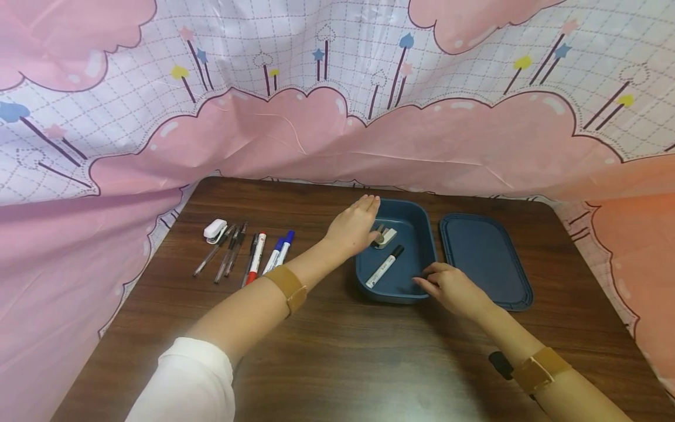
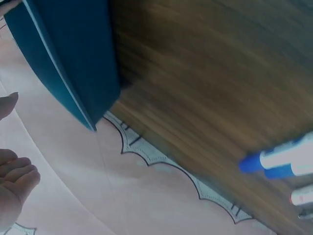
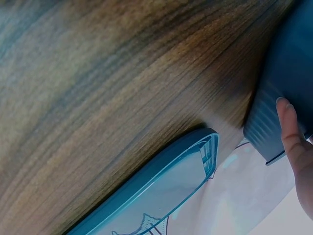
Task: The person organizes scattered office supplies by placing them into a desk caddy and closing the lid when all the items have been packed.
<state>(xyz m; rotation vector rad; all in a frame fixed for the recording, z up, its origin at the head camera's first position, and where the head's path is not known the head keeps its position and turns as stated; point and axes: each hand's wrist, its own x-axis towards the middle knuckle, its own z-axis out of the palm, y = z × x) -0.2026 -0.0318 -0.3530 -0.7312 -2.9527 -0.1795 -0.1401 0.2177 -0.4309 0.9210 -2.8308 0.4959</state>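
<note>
A dark blue rectangular box (image 1: 403, 211) stands on the wooden table. In it lie a white marker with a black cap (image 1: 384, 267) and a small white and metal object (image 1: 387, 237), partly covered by my left hand. My left hand (image 1: 354, 227) is over the box's left rim, fingers straight and thumb apart. Nothing shows between thumb and fingers in the left wrist view. My right hand (image 1: 454, 287) holds the box at its front right rim, thumb over the inside; in the right wrist view its fingers (image 3: 289, 128) lie along the outer wall.
Right of the box lies its dark blue lid (image 1: 482, 258). To the left are a white stapler (image 1: 215, 230), several pens (image 1: 230, 255), a red marker (image 1: 256, 258) and two blue-capped markers (image 1: 279, 249). A patterned curtain (image 1: 316, 135) hangs behind the table.
</note>
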